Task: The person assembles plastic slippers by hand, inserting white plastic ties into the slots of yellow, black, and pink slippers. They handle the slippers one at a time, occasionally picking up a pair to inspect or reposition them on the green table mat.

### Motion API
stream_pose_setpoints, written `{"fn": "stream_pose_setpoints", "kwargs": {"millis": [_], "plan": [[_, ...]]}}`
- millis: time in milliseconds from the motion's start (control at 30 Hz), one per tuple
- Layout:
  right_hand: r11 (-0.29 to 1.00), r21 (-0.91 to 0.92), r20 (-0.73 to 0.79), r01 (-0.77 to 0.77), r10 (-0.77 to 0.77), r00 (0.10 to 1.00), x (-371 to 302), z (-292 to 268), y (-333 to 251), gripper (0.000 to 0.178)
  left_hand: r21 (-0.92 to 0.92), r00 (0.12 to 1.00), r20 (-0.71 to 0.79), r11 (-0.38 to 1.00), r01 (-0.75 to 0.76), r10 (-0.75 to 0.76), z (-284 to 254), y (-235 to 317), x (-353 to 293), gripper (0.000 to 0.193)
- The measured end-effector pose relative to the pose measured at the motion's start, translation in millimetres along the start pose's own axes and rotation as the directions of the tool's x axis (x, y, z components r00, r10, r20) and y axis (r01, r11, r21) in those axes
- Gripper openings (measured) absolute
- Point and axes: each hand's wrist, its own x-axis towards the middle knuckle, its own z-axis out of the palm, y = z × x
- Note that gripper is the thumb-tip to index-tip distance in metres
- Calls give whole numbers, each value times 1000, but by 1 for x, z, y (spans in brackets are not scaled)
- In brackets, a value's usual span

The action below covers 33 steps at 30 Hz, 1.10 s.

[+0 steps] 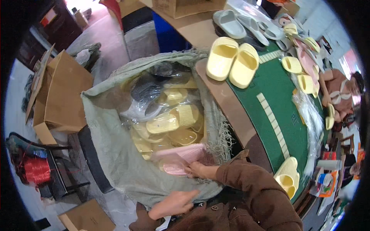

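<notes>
A large pale green woven sack [104,131] gapes in front of me, its rim frayed on the right. Inside lie slippers in clear plastic bags: yellow slippers [169,122], a light grey slipper [142,111] and dark ones at the far end. My right hand [199,169] reaches in over the near right rim, its fingers closed on a bagged pair of pink slippers [179,159]. Outside the near rim, my left hand [173,205] rests close to the sack, index finger stretched out, holding nothing.
To the right, a green-topped table [250,104] carries a yellow slipper pair [233,61], grey slippers [230,24], a single yellow slipper [288,177] and clear plastic bags [308,127]. A co-worker [337,90] sits across it. Cardboard boxes [67,92] and a chair [63,169] stand left.
</notes>
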Motion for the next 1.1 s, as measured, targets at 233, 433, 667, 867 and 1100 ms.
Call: {"fn": "stream_pose_setpoints", "kwargs": {"millis": [233, 433, 667, 867, 1100], "plan": [[841, 348, 210, -414, 360, 909, -56, -105, 40, 55, 242, 986, -45, 956, 165, -158, -37, 7, 4, 55], [826, 349, 176, -443, 406, 897, -60, -83, 49, 41, 171, 954, 276, 983, 69, -115, -87, 27, 36, 43], [551, 809, 22, -206, 322, 946, -177, -119, 40, 41, 474, 962, 107, 863, 174, -252, -143, -12, 116, 45], [767, 312, -99, -561, 613, 784, -230, -107, -8, 31, 898, 966, 230, 408, -165, -115, -99, -59, 143, 94], [583, 383, -320, -717, 812, 489, -284, -117, -14, 17, 980, 991, 116, 156, -124, 64, -35, -160, 175, 109]]}}
